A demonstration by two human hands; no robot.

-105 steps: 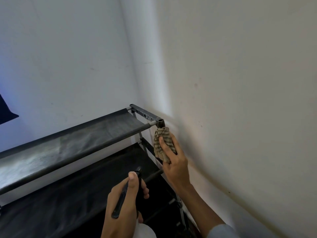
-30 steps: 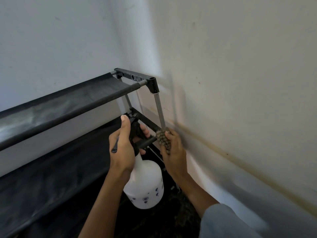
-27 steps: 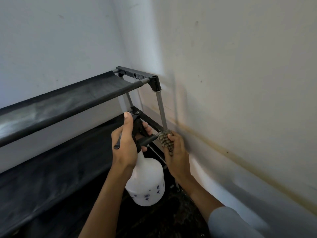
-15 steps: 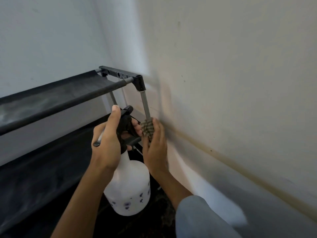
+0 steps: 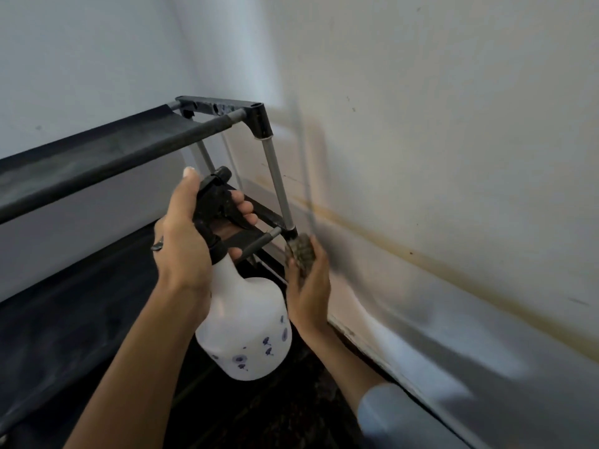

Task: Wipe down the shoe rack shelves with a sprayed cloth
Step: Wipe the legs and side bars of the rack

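Right hand [image 5: 308,286] clamps a wadded checked cloth [image 5: 299,251] against the foot of the rack's [image 5: 223,106] front corner post [image 5: 277,183], right where the post meets the lower shelf's [image 5: 64,319] front rail. Fingers curl round the wad; hand a bit blurred.

Left hand [image 5: 188,241] is wrapped on the black trigger head of a white spray bottle [image 5: 244,322], thumb up along the back, fingers on the lever. Bottle hangs upright just left of the cloth hand — near it, whether touching cannot be told.

Key relation: the post's long axis runs up and slightly left from the cloth to the top corner joint, so the cloth sits at the bottom end of it. Both shelves stretch away to the left of the hands, long axis left-right; top shelf [image 5: 97,150] above and left, lower shelf below the left forearm. Right hand is the nearer one to the post and the only one carrying cloth — left is busy with the bottle.

Judgement: frame being wiped at the rack's right end; a spray onto the cloth looks possible from this pose.

Wall [image 5: 437,140] runs close beside the right hand, stained band along it.
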